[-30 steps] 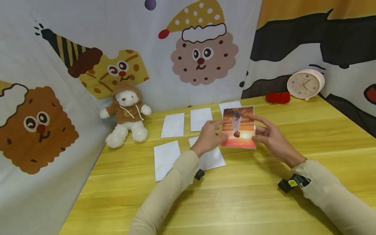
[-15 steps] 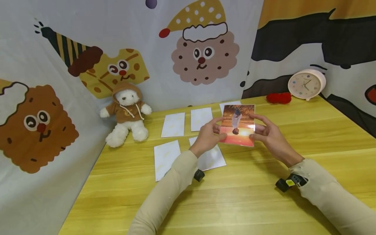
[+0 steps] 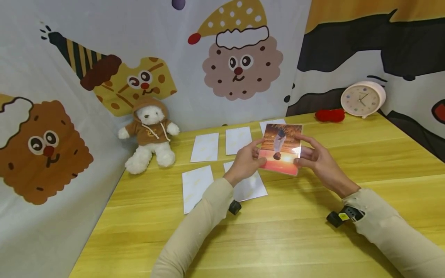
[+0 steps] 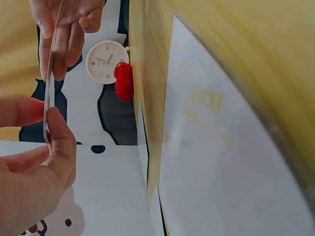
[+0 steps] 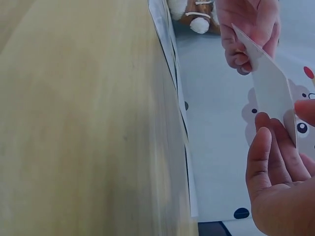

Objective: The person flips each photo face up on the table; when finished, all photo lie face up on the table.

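Pinches photo card [image 3: 281,148] by opposite edges between fingers of left hand [image 3: 245,162] and right hand [image 3: 321,166], presumably to leave its front uncovered; includes white cards [image 3: 195,187] below and beyond left fingers, apparently laid in rows.

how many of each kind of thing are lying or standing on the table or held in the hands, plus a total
white cards: 5
photo: 1
stuffed toy: 1
clock: 1
red fuzzy thing: 1
total: 9
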A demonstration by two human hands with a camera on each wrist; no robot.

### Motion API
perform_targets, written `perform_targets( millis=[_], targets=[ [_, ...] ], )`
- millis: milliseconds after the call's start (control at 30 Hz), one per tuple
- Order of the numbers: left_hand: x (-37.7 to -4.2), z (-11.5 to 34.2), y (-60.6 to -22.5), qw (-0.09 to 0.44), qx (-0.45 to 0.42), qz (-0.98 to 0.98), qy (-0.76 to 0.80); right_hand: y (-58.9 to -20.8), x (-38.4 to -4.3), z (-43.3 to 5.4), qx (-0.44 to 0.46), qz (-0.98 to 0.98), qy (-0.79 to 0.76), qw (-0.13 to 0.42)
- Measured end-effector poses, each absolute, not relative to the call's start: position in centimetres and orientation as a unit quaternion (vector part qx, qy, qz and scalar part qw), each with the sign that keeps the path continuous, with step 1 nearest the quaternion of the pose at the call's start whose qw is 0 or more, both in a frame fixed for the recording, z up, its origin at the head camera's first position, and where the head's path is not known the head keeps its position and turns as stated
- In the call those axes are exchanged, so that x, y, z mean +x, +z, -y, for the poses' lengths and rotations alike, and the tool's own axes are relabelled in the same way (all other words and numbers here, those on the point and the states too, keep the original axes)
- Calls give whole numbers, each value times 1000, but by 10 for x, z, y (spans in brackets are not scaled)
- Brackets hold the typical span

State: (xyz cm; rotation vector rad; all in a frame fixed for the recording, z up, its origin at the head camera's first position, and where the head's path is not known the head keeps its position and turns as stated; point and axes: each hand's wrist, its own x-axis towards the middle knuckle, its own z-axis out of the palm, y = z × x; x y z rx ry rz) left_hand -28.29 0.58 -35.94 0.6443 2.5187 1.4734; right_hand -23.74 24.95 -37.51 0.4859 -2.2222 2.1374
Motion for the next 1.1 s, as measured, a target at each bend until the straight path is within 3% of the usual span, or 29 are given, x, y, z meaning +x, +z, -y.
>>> perform_targets(
  millis=[433, 733, 1100],
  targets=[
    [-289, 1, -357, 68, 239, -838, 486, -366, -239, -257, 158, 755, 635, 38],
    [-298, 16, -349, 84, 266, -849, 448, -354, -239, -260, 147, 818, 555, -24],
    [-302, 25, -344, 108, 287, -855, 418, -355, -238, -257, 164, 815, 554, -48]
  ],
)
